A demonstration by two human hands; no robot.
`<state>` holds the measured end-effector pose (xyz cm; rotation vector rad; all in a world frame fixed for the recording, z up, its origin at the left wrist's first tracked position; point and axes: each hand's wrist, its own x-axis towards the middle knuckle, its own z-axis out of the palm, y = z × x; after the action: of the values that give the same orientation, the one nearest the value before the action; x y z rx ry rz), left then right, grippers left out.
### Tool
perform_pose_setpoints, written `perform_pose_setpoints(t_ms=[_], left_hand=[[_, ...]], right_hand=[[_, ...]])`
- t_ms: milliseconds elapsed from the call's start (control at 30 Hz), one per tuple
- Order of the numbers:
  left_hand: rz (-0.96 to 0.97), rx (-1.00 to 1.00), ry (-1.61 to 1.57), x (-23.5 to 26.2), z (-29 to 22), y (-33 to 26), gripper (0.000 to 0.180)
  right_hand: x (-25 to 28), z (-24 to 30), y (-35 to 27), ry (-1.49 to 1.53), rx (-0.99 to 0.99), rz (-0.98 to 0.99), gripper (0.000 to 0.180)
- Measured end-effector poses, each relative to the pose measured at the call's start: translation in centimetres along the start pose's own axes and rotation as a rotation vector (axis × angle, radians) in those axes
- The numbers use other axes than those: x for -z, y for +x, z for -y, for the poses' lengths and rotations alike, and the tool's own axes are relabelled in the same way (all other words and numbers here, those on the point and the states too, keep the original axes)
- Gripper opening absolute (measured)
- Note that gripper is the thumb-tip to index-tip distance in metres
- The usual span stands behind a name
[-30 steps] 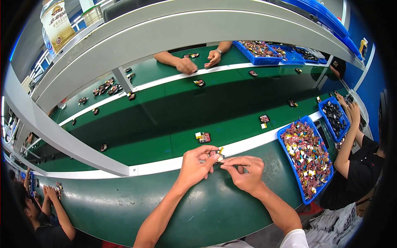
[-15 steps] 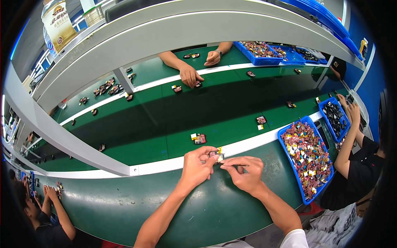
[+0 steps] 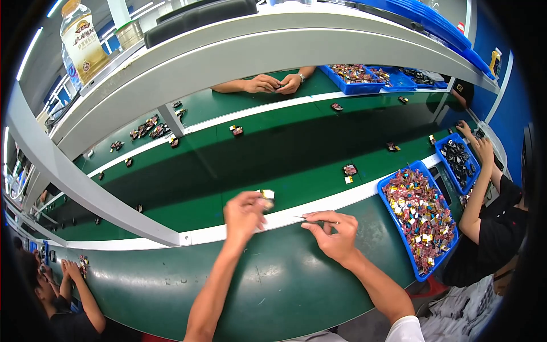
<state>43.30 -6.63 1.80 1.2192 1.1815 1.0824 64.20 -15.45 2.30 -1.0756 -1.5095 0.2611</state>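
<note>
My left hand reaches out over the white dividing strip and holds a small yellow and white part at its fingertips above the green conveyor belt. My right hand rests on the near green bench, its fingers pinched on a thin dark tool like tweezers that points left. The two hands are apart. Another small part lies on the belt to the right.
A blue tray full of small coloured parts sits at my right. A person at the right reaches into another blue tray of black parts. Across the belt another person's hands work near more blue trays. A bottle stands on the upper shelf.
My left hand has moved away from the right one, out over the belt with the small part. The parts on the belt have drifted left. The hands across the belt came together.
</note>
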Motion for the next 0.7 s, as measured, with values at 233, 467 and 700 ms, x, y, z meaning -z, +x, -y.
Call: perform_pose_setpoints(t_ms=[233,467,700], left_hand=[[-0.414,-0.228,0.742,8.6,2.5,5.4,0.026],[-0.495,-0.458,1.044,2.7,0.1,-0.3,0.052],[-0.328,-0.409,1.12,-0.1,1.6,0.2,0.068]], right_hand=[[0.2,-0.4,-0.5,-0.012,-0.056,-0.006,0.021],[0.2,0.4,-0.3,0.011,-0.089,0.012,0.015],[0.1,-0.4,-0.5,0.002,-0.093,-0.021,0.018]])
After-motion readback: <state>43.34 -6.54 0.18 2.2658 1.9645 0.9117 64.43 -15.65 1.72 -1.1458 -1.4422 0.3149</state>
